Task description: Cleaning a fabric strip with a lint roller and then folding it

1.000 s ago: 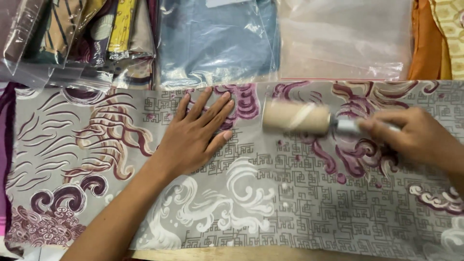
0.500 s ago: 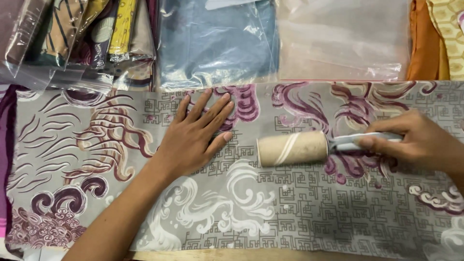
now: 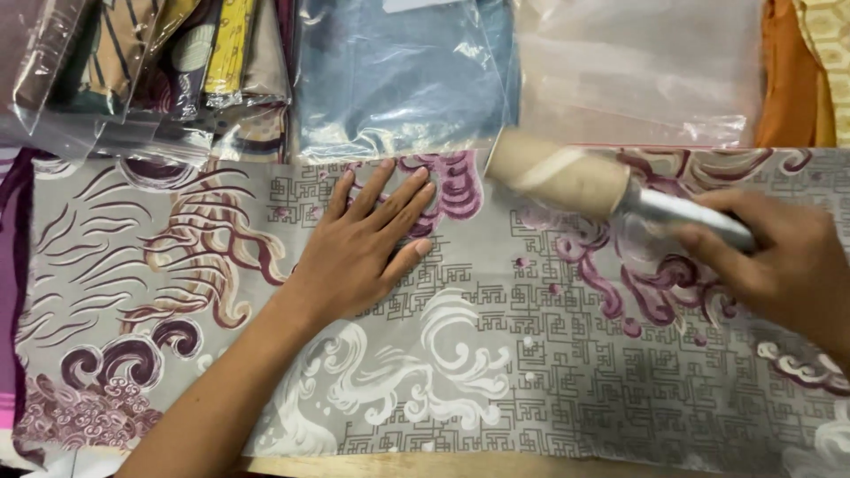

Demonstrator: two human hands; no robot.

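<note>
Two hands work over a long patterned cloth [image 3: 496, 354] spread flat across the worktop [image 3: 372, 466], of which only a thin wooden edge shows at 6 o'clock. The cloth is grey with a fine maze-like print, maroon and cream swirls toward 9 o'clock, and white wave shapes near the middle.

At 10 to 11 o'clock lie clear plastic bags of folded fabrics [image 3: 150, 80] in mixed colours, their lower edges overlapping the top of the cloth. Just beside them, at 12 o'clock, sits a bagged blue fabric [image 3: 403, 75].

The left hand [image 3: 363, 252] comes in from 7 o'clock and rests palm down on the cloth, its fingers released, spread flat and pointing toward 1 o'clock, gripping nothing.

Right of it, at about 1 o'clock, is the lint roller [image 3: 558, 177], its tan cylinder tilted, the upper end at the top edge of the cloth. The roller is blurred, so whether its drum touches the cloth cannot be told for sure. A pale plastic bag [image 3: 637, 80] lies behind it.

The right hand [image 3: 779, 265], at 3 o'clock, has its fingers clenched around the roller's silvery handle [image 3: 686, 212]. Orange fabric [image 3: 784, 75] fills the corner at 2 o'clock.
</note>
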